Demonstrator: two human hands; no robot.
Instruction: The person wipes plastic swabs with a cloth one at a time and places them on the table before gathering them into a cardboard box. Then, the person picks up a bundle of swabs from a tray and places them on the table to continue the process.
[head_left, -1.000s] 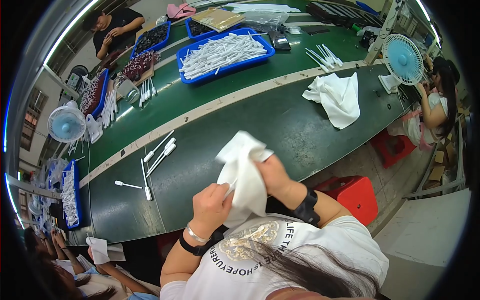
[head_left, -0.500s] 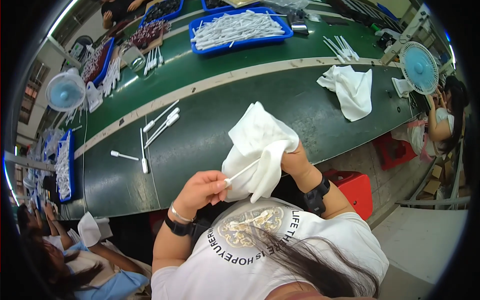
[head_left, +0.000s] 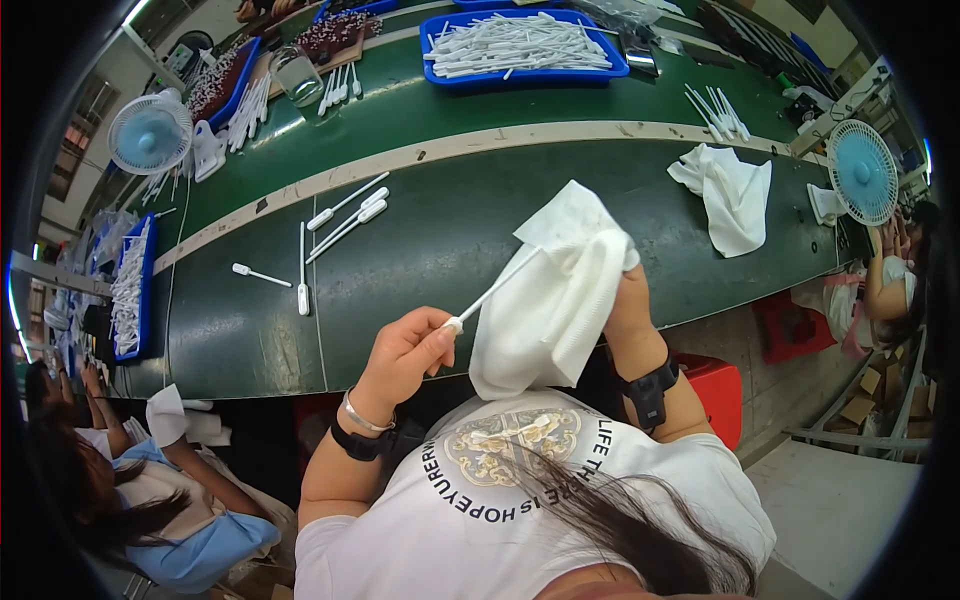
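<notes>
While the left hand [head_left: 410, 352] pinches a thin white stick [head_left: 490, 295] by its thicker end, between thumb and fingers, the right hand [head_left: 630, 295] grips a white cloth [head_left: 545, 325] by its right side. The stick lies between the two hands, slanting up from the left one, and its far end meets the cloth (whether the tip is tucked into a fold, I cannot tell). The cloth hangs over the near edge of the desk [head_left: 430, 235], in front of the person's body, and hides most of the right hand's fingers.

To the left on the desk, apart from the hands, lie several loose sticks [head_left: 303, 298] with bulb-like ends. A second cloth [head_left: 728, 200] sits crumpled at the right, near a small fan [head_left: 862, 172]. Farther back, beyond a pale strip [head_left: 480, 146], are a blue tray [head_left: 525, 78] heaped with sticks and, to its left, a clear jar [head_left: 296, 78] lying tilted. A red stool [head_left: 708, 395] stands below the desk, beside the right forearm.
</notes>
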